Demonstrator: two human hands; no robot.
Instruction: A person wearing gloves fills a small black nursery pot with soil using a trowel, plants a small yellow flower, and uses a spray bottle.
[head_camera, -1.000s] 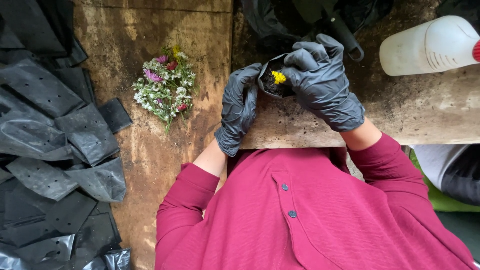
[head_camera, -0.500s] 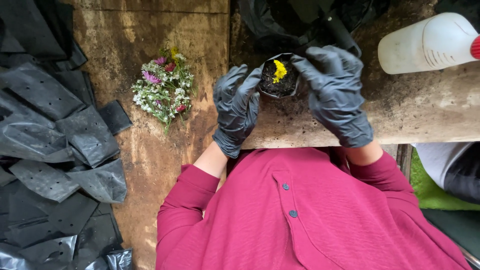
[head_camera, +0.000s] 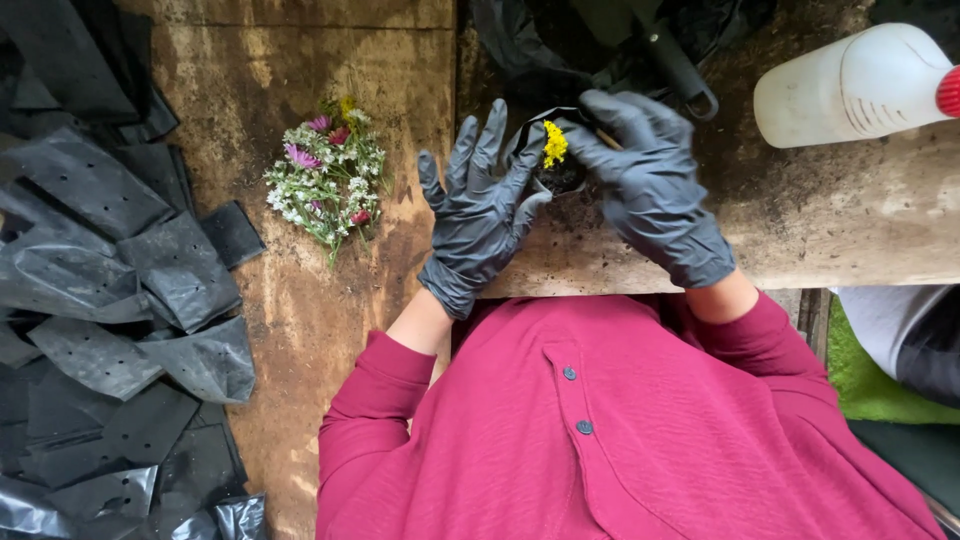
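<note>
Both gloved hands meet at a small black grow bag (head_camera: 560, 170) of dark soil with a yellow flower sprig (head_camera: 553, 143) standing in it. The left hand (head_camera: 478, 205) presses its spread fingers (head_camera: 490, 135) against the bag's side; the right hand (head_camera: 645, 180) curls over the rim (fingertips hidden in the bag). A flower bunch (head_camera: 328, 172) lies apart on the worktop (head_camera: 300, 300).

Black gloves (head_camera: 480, 215), yellow flower (head_camera: 554, 144), magenta shirt (head_camera: 620, 430)

Your left hand (head_camera: 478, 215) and right hand (head_camera: 650, 190) wear matt black rubbery gloves. Between them, the small grow bag (head_camera: 545, 150) is glossy black plastic holding crumbly soil. It rests on a rough, stained wooden bench (head_camera: 850, 230).
</note>
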